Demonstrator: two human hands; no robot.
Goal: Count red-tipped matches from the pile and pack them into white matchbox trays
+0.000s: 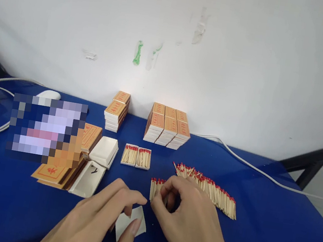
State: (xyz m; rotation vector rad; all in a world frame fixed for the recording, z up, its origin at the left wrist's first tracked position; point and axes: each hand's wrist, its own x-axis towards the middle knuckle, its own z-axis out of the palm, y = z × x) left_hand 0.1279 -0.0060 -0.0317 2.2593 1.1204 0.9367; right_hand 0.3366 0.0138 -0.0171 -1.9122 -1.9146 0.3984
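Note:
My left hand is over a small white matchbox tray lying on the blue table. Its thumb and index finger are apart, with the thumb across part of the tray; whether the hidden fingers touch it I cannot tell. My right hand is closed at a small cluster of red-tipped matches, thumb and index finger together at its lower right side. Behind that hand lies a long row of loose matches. Two trays filled with matches lie side by side farther back.
Closed matchboxes stand in a small stack and a wider stack near the wall. On the left are white trays and flat orange sleeves, beside a blurred-out patch. A white cable crosses the table's right side.

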